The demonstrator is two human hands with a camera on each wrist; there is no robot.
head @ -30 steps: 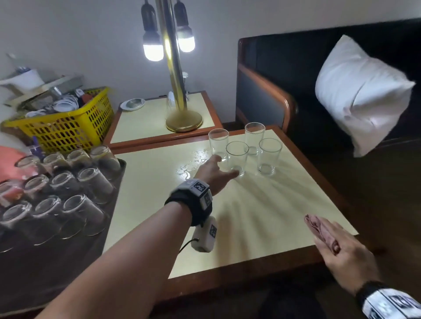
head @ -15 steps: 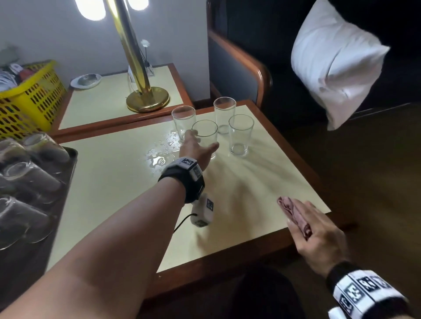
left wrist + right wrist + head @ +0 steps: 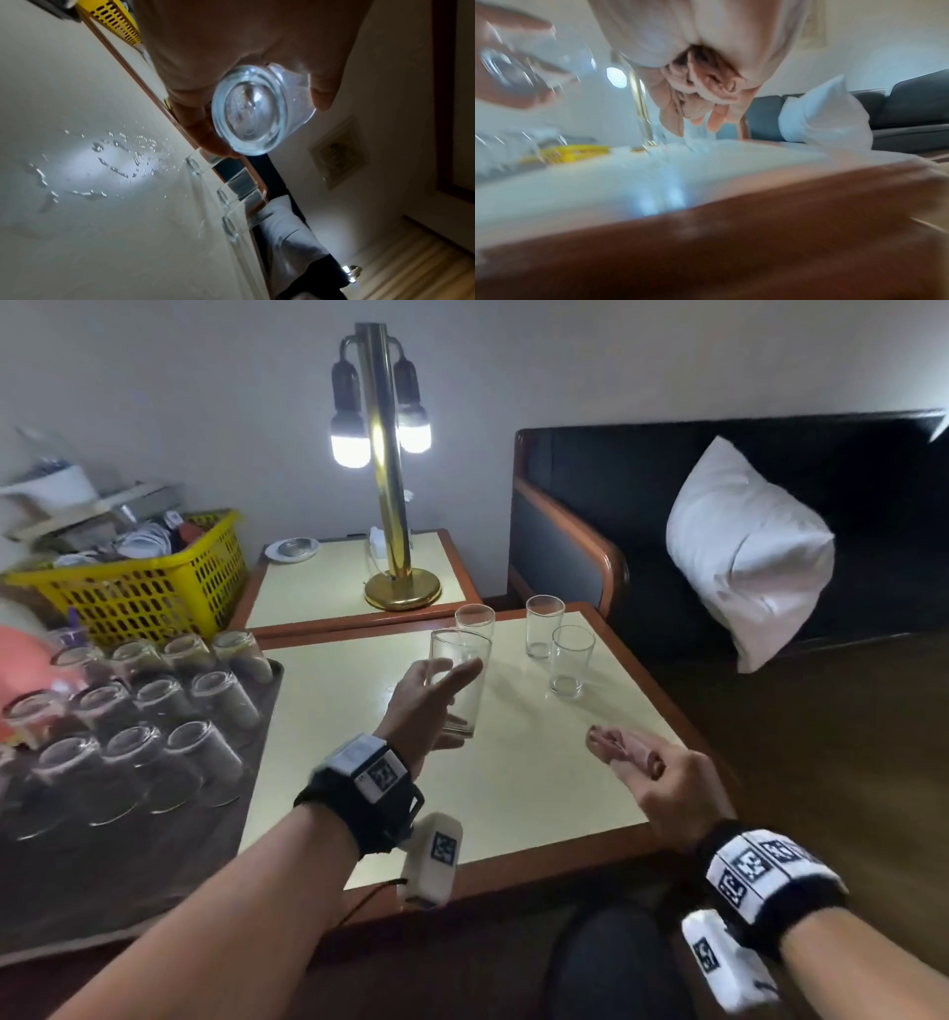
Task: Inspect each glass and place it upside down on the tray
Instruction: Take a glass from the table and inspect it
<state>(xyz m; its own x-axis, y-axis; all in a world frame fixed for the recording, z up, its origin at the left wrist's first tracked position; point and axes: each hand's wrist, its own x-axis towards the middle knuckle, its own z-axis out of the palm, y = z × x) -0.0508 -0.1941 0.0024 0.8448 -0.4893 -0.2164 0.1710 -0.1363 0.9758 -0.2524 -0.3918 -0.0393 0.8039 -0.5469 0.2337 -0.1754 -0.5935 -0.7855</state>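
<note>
Lifting one glass off the table

A black sofa (image 3: 770, 469) with a white pillow (image 3: 744, 552) is seen at the right, beyond the cream-topped table (image 3: 539, 788) with its brown wooden edge. A second, smaller table (image 3: 328, 593) stands behind it and carries a brass lamp (image 3: 390, 505) with two lit bulbs and a small dish (image 3: 292, 549). At the far left a yellow basket (image 3: 138, 588) full of crockery is placed, and in front of it a dark tray (image 3: 128, 855) is loaded with many glasses set mouth down (image 3: 205, 752).

Three upright glasses (image 3: 570, 660) are left standing at the far side of the table, close together but apart. Spilled water drops (image 3: 115, 162) are visible on the tabletop in the left wrist view.

A fourth glass, the held glass (image 3: 459, 680), is gripped by the left hand (image 3: 421, 706): thumb and fingers are wrapped round its lower wall, and it is kept upright and clear of the tabletop, its thick round base (image 3: 250, 113) facing the wrist camera.

A bunched pink cloth (image 3: 621, 744) is clutched in the right hand (image 3: 662, 783), whose fingers are curled round it above the near right part of the table. The right wrist view is blurred.
</note>
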